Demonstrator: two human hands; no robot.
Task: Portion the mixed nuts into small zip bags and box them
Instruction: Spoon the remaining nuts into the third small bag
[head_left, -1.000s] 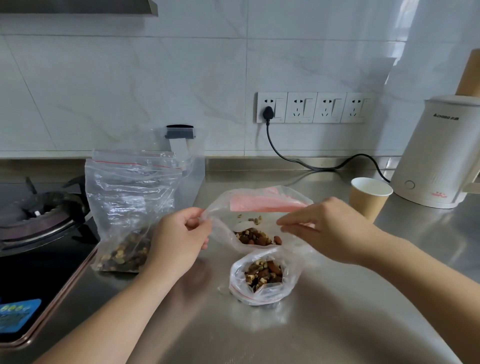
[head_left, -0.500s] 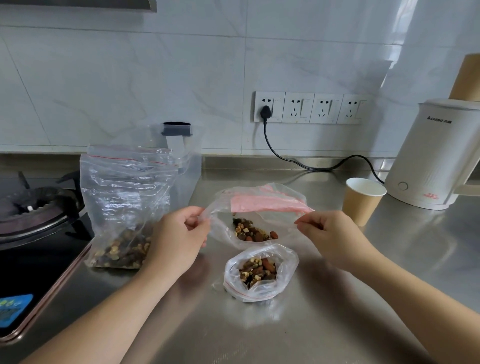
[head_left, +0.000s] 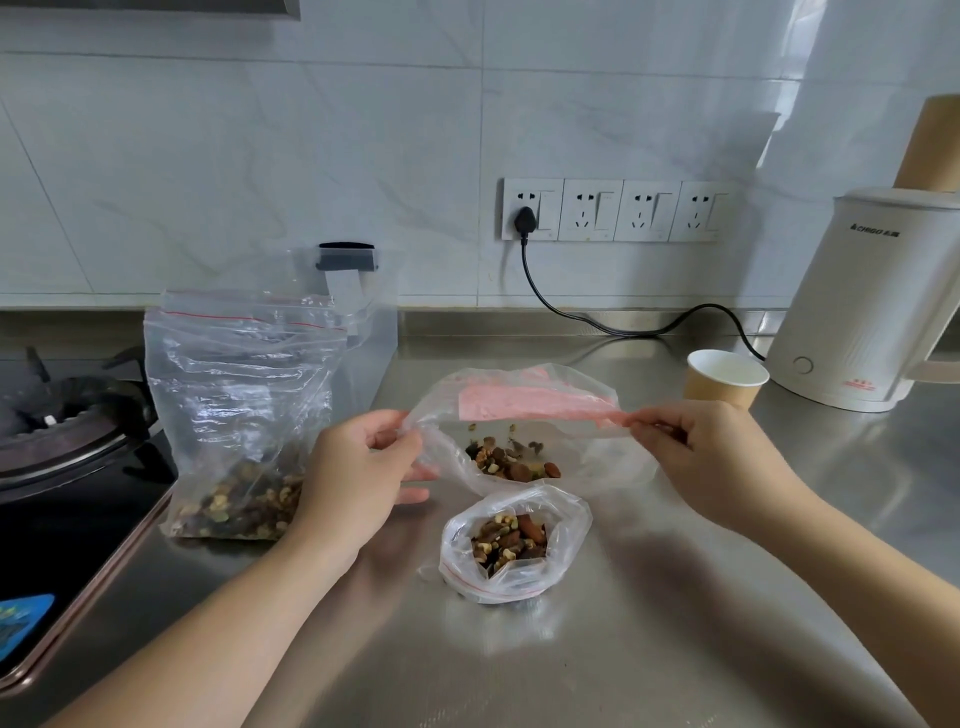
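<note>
Head camera, looking down on a stainless steel counter (head_left: 649, 649): both bare hands hold one small clear zip bag (head_left: 597, 457) by its mouth, just above the counter. That bag carries a pink band (head_left: 530, 402) along its top and a small heap of mixed nuts (head_left: 511, 460) lying in its lower part. At the bag's left corner the left hand (head_left: 358, 478) has thumb and curled fingers pinched on the plastic; at the right end of the pink band the right hand (head_left: 711, 457) pinches the rim between thumb and fingertips, with the rim drawn out between the two hands. Just in front of this bag, nearer the person, a second small zip bag (head_left: 569, 525) stands on the counter with its mouth open, a red line along its rim, and a portion of nuts inside; neither hand touches it. To the left, beside the left hand, a large clear zip bag (head_left: 234, 395) stands upright with mixed nuts gathered at its bottom. Behind it rests a clear plastic box (head_left: 374, 358) with a dark clip (head_left: 345, 257) at its top edge. A gas hob (head_left: 62, 431) fills the far left. On the right, well apart from the bags, a brown paper cup (head_left: 719, 387) stands near a white electric kettle (head_left: 872, 301), whose black cord (head_left: 597, 325) runs to a row of wall sockets (head_left: 618, 210).
</note>
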